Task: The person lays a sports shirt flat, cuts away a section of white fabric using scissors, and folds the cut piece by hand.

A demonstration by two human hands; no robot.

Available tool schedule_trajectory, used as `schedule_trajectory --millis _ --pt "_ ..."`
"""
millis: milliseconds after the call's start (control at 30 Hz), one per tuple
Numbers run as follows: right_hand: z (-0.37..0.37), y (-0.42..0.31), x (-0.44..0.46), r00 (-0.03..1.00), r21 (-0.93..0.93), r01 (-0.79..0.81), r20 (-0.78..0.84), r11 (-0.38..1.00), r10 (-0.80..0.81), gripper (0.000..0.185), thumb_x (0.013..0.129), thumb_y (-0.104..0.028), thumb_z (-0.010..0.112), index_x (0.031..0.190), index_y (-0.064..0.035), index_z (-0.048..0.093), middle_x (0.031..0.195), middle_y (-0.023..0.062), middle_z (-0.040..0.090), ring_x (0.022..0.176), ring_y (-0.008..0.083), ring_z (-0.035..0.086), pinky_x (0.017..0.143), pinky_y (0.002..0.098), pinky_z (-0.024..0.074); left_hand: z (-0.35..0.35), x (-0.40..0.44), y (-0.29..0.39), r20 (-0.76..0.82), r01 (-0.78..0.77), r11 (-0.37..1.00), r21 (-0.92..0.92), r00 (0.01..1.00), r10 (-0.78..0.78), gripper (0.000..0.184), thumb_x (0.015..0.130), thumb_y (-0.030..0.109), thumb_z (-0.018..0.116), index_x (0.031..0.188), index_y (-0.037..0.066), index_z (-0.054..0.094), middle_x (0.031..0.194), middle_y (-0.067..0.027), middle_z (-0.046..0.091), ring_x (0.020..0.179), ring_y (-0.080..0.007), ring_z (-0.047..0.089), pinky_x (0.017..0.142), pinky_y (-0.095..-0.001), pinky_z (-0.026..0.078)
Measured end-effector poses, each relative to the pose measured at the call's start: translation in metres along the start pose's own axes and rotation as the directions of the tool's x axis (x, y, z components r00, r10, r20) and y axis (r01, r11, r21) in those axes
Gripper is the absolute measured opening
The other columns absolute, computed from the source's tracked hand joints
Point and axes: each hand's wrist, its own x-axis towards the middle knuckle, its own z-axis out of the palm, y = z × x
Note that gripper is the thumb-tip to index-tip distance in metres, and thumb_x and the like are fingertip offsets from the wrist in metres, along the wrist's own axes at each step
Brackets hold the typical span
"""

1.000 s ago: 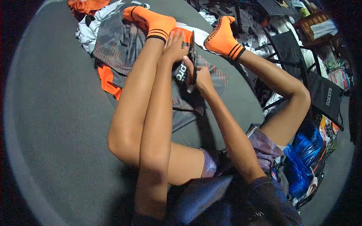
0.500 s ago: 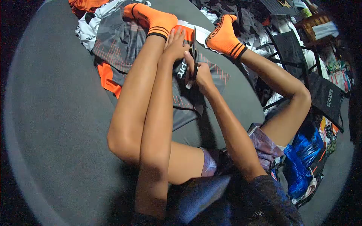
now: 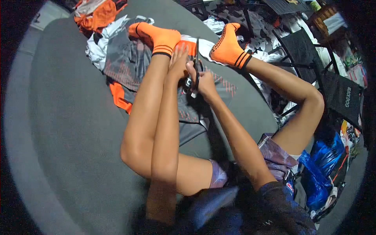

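1. L hand [image 3: 179,62]: open, fingers extended & laid on gray patterned fabric [image 3: 117,55] at its orange panel [image 3: 190,47], upper ctr of frame, just beside L sock [image 3: 164,38].
2. R hand [image 3: 205,83]: closed round handles of black scissors [image 3: 197,78], just R of L hand; blades run up twd top of frame, over the fabric near the orange panel. Can't tell if blades are apart or closed.
3. Fabric: upper ctr, spread on dk gray surface [image 3: 78,117], partly under L foot & both hands; red streak print, white lettering partly hidden by R hand & scissors.
4. White piece [image 3: 205,49] adjoins orange panel, reaches R sock [image 3: 231,47]. Both socks orange w/ black bands; R sock has dark grip dots on sole.
5. Orange cloth [image 3: 102,16] upper L; white-&-black cloth [image 3: 97,49] below it, against fabric's L side. Orange strip [image 3: 118,96] at fabric's lower L edge.
6. Legs bent, one each side of the work; purple patterned shorts [image 3: 276,154], dk top w/ blue areas, lower ctr.
7. R side: black folding chair [image 3: 342,96] w/ pale lettering; shiny blue plastic [image 3: 319,176] lower R; mixed cloth pile [image 3: 254,27] upper R; brown basket [image 3: 323,25] w/ white item, far upper R.
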Motion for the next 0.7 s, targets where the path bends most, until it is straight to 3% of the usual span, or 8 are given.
schedule_trajectory --millis 100,167,300,367,433,533,700 --pt "-0.009 -0.009 -0.013 0.999 -0.020 0.054 -0.006 0.998 -0.054 0.065 0.076 -0.063 0.058 0.047 -0.0054 0.052 0.043 0.0048 0.049 0.038 0.0145 0.050 0.039 0.0275 0.0383 -0.003 -0.003 0.009 0.021 0.064 0.998 0.014 0.998 -0.064 0.072 0.080 0.025 0.051 0.143 0.008 0.020 0.151 -0.0105 0.012 0.139 -0.0304 0.006 0.112 -0.0405 0.008" --pt "-0.030 -0.014 -0.034 0.992 -0.014 -0.020 0.126 1.000 0.021 0.063 0.081 -0.059 0.056 0.046 -0.0060 0.051 0.042 0.0044 0.049 0.037 0.0141 0.049 0.039 0.0285 0.0376 -0.001 -0.009 0.010 0.017 0.107 0.994 0.029 0.994 -0.107 0.071 0.079 0.023 0.050 0.142 0.007 0.021 0.150 -0.0108 0.012 0.139 -0.0305 0.007 0.112 -0.0406 0.008" --pt "-0.091 0.018 -0.091 0.923 -0.119 0.032 0.383 0.992 0.017 0.057 0.088 -0.049 0.052 0.050 -0.0059 0.051 0.043 0.0035 0.049 0.039 0.0122 0.049 0.039 0.0282 0.0370 0.001 -0.025 0.009 -0.055 0.085 0.996 0.036 0.995 -0.083 0.069 0.079 0.021 0.049 0.142 0.006 0.023 0.150 -0.0114 0.014 0.139 -0.0309 0.008 0.111 -0.0427 0.009" --pt "-0.122 0.033 -0.121 0.864 -0.067 -0.164 0.472 0.984 0.176 0.047 0.084 -0.042 0.062 0.055 -0.0062 0.052 0.046 0.0003 0.048 0.040 0.0096 0.047 0.039 0.0277 0.0350 -0.009 -0.032 0.025 -0.010 0.112 0.994 -0.010 0.994 -0.112 0.065 0.085 0.033 0.045 0.142 0.011 0.022 0.149 -0.0160 0.014 0.138 -0.0354 0.006 0.111 -0.0433 0.006" --pt "-0.144 0.041 -0.145 0.828 -0.046 -0.223 0.518 0.974 0.215 0.043 0.084 -0.038 0.064 0.057 -0.0059 0.052 0.048 0.0004 0.049 0.041 0.0088 0.048 0.039 0.0259 0.0348 -0.010 -0.038 0.035 0.003 0.131 0.991 -0.033 0.991 -0.131 0.063 0.088 0.039 0.043 0.143 0.014 0.021 0.148 -0.0183 0.014 0.137 -0.0377 0.005 0.112 -0.0436 0.004" --pt "-0.153 0.053 -0.152 0.821 -0.059 -0.154 0.547 0.986 0.161 0.044 0.084 -0.038 0.064 0.057 -0.0053 0.052 0.049 0.0005 0.049 0.041 0.0091 0.048 0.038 0.0260 0.0358 -0.006 -0.037 0.041 -0.098 0.154 0.986 0.071 0.984 -0.147 0.067 0.079 0.019 0.047 0.141 0.005 0.025 0.150 -0.0115 0.016 0.139 -0.0308 0.009 0.111 -0.0449 0.009" --pt "-0.151 0.047 -0.139 0.781 -0.129 -0.096 0.605 0.987 0.155 0.044 0.085 -0.040 0.061 0.059 -0.0052 0.054 0.050 0.0012 0.053 0.044 0.0084 0.052 0.041 0.0246 0.0379 -0.008 -0.044 0.052 -0.118 0.145 0.984 0.106 0.984 -0.132 0.066 0.079 0.017 0.047 0.141 0.006 0.026 0.149 -0.0105 0.017 0.139 -0.0302 0.010 0.110 -0.0461 0.009"
